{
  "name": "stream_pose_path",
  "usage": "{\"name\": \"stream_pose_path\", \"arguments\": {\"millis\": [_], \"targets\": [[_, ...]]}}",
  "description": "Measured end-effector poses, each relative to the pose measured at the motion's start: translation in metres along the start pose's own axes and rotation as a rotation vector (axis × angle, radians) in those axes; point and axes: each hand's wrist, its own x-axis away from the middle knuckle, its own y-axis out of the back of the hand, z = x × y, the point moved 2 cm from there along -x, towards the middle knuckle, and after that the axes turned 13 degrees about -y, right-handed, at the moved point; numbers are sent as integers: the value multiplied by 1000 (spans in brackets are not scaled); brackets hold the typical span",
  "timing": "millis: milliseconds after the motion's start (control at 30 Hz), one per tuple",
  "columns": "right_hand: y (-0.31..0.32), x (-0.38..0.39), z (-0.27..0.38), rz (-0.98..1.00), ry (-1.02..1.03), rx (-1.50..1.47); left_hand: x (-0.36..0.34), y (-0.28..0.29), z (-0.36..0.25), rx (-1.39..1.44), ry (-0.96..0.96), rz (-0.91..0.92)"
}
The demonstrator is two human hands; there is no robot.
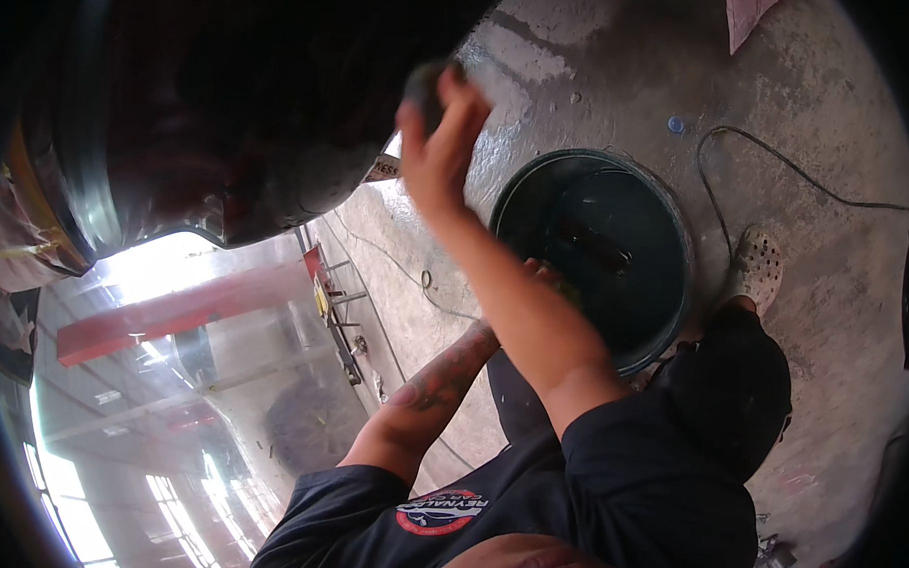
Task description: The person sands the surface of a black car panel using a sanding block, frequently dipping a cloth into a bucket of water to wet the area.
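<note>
My right hand (441, 148) is raised across my body, its fingers closed around a small dark pad (423, 91). The pad is at the edge of a glossy dark car body panel (230, 106), and motion blurs it; whether it touches the panel I cannot tell. My left hand (541, 271) reaches to the left rim of a round dark bucket (687, 282), mostly hidden behind my right forearm. Only a few of its fingers show, and what they hold, if anything, is not visible. Dark liquid stands in the bucket, with a dark shape in it.
A black cord (789, 161) curves over the stained concrete floor (821, 107) on the right. A blue cap (676, 124) lies beyond the bucket. My foot in a perforated light shoe (759, 265) stands right of it. A glossy reflective surface (201, 375) fills the lower left.
</note>
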Motion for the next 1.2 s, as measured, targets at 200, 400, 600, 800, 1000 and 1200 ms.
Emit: {"name": "stream_pose_path", "arguments": {"millis": [200, 400, 600, 800, 1000, 1200], "targets": [[7, -26, 5, -88, 90, -4, 32, -51, 47, 44, 344, -23], [-2, -41, 27, -61, 169, -60, 61, -51, 65, -35, 84, -107], [29, -118, 49, -211, 20, -100, 9, -10, 14, -83, 106, 69], [-3, -29, 25, -120, 124, -34, 10, -10, 10, 91, 155, -60], [30, -170, 44, -285, -72, -118, -8, 14, -14, -105, 115, -36], [16, -115, 38, -184, 39, -25, 13, -2, 12, -249, -77, -156]]}}
